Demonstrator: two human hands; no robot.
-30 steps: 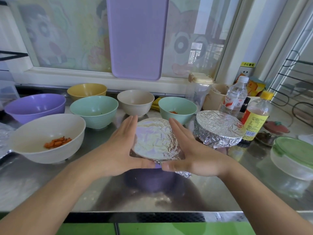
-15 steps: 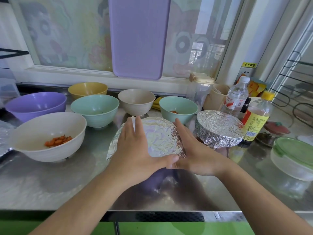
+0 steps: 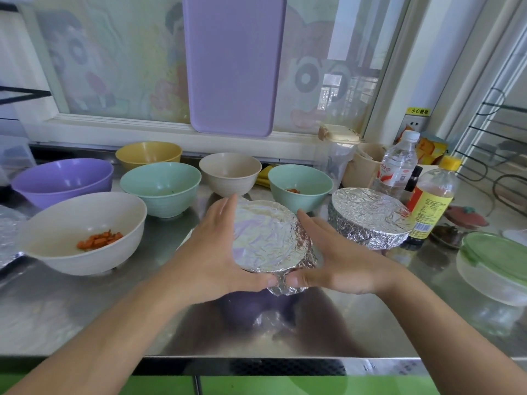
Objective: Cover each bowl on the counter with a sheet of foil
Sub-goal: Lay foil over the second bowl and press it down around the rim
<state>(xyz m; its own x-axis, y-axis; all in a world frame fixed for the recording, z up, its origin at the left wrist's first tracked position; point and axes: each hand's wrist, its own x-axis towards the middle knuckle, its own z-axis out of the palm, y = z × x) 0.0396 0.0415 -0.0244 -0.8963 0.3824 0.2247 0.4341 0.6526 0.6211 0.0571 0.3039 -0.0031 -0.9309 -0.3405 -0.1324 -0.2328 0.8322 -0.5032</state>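
Setting: steel tabletop under a window; a lilac board leans on the glass.
Near edge: bare steel, with a dim purple reflection below the bowl in hand.
Left hand: fingers straight, palm pressed flat to the left flank of the foil; thumb tucked under the front lip. The grip is flat and cupping, not a pinch.
Right hand: fingers straight along the right flank, thumb pressing the bunched foil at the front. Same flat grip.
Foil bowl: centre, between both palms; top smooth and taut, excess gathered at the near rim. Bowl itself hidden under the sheet.
Done bowl: just right of centre, fully wrapped, sides crimped down.
White bowl: left, uncovered, orange diced bits inside.
Foil scrap: far left edge, crinkled; cannot tell if it is a spare sheet.
Middle row: green bowl, second green bowl with a few orange bits, beige bowl, purple bowl. All uncovered.
Back: yellow bowl, uncovered.
Right clutter: water bottle, yellow-label bottle, green-lidded tub.
Progress: one wrapped, one nearly sealed, six open. Early going, by my count.
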